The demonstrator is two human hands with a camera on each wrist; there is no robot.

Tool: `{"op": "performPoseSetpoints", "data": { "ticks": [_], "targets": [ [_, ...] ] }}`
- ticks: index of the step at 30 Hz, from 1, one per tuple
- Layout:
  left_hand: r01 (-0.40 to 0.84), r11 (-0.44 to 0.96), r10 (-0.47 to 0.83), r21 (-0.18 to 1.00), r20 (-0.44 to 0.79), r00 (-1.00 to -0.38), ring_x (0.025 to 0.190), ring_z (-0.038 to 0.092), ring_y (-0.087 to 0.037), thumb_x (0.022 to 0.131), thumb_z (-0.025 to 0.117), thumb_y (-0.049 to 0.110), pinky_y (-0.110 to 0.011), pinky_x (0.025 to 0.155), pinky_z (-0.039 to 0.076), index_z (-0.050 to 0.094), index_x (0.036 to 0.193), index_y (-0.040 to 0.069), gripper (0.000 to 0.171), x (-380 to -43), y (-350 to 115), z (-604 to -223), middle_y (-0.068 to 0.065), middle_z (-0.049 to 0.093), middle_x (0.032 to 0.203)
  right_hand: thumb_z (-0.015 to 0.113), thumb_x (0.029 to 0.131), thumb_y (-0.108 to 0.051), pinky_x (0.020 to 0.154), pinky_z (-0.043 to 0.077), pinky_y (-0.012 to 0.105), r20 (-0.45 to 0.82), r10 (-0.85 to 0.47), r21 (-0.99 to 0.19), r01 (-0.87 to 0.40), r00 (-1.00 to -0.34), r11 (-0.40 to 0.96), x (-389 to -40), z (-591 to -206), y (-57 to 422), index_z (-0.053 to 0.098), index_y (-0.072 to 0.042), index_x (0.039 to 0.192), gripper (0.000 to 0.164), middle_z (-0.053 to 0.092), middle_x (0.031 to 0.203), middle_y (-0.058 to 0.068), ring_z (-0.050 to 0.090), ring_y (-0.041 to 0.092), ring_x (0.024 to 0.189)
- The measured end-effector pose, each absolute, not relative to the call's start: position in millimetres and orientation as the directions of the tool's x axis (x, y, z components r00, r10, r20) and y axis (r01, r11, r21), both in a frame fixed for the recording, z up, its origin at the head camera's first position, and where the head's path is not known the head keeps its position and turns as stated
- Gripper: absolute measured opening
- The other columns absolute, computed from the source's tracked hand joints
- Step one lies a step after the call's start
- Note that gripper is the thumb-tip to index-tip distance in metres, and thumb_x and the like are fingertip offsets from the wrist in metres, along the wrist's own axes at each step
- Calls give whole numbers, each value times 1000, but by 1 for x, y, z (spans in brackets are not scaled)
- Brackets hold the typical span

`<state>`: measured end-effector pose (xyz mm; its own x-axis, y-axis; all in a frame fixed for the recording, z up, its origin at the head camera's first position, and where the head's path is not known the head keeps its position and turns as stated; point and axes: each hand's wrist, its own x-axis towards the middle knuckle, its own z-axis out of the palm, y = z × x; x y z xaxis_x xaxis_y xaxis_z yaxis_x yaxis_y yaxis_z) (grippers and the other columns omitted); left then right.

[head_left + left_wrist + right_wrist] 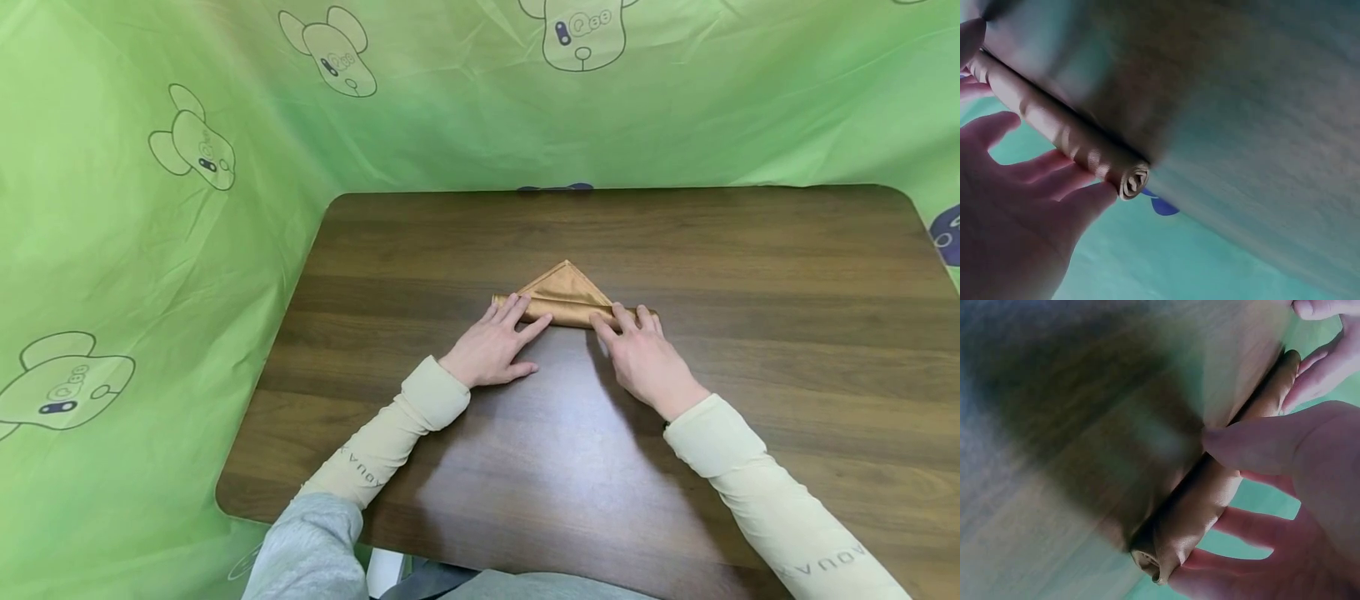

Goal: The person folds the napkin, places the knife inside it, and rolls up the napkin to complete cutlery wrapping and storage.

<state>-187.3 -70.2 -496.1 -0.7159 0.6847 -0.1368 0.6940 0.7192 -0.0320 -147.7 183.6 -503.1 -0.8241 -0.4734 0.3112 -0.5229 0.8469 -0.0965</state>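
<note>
A shiny golden-brown cloth (568, 312) lies across the middle of the table, wound into a narrow roll with a flat triangular corner pointing away from me. My left hand (489, 346) rests its spread, fairly straight fingers on the left part of the roll, thumb out over the tabletop. On the right part lie the fingers of my right hand (648, 367), also spread. The spiral left end of the roll (1134, 181) shows in the left wrist view. In the right wrist view, the fingers reach over the roll (1194, 512) near its other end, with the thumb on the near side.
The brown wooden table (787, 333) has rounded corners and extends on all sides of the cloth. A green curtain (450, 125) printed with cartoon heads hangs behind it and on the left. Below the near edge a white object (385, 571) shows.
</note>
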Motion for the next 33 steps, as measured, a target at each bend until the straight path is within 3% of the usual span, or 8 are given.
{"op": "performPoseSetpoints", "data": {
  "ticks": [7,13,18,25,33],
  "targets": [
    [701,713,694,-13,-129,-708,147,21,-37,94,53,53,-48,118,25,25,154,20,74,-194,-69,-496,-22,20,159,60,87,0,92,42,65,236,-458,-138,-496,-857,857,-152,-498,185,52,-3,128,42,54,125,35,51,61,106],
    [676,736,670,-19,-115,-733,146,27,-34,97,53,40,-47,116,29,31,152,20,63,-197,-66,-494,-18,27,157,55,90,0,89,42,63,198,-452,-160,-484,-870,861,-155,-495,185,52,-5,128,39,55,124,30,52,56,105],
    [661,748,657,-64,-74,-750,143,34,-30,98,54,28,-45,114,34,36,150,24,55,-198,-64,-494,-14,34,155,54,92,-1,77,45,62,202,-430,-158,-463,-880,872,-157,-496,184,52,-8,125,34,57,118,26,53,53,98],
    [656,738,660,-158,-29,-750,137,44,-28,92,59,10,-46,110,39,40,147,30,62,-201,-65,-493,-6,43,150,53,94,-4,67,48,58,200,-420,-148,-451,-885,880,-161,-497,185,53,-11,122,29,55,110,22,52,47,89],
    [638,738,662,-220,58,-747,123,54,-27,95,56,13,-54,101,44,47,142,37,53,-204,-65,-493,-3,53,134,59,90,-3,50,48,50,215,-406,-153,-441,-888,884,-167,-501,189,56,-16,121,33,56,105,15,52,42,88]
  ]
}}
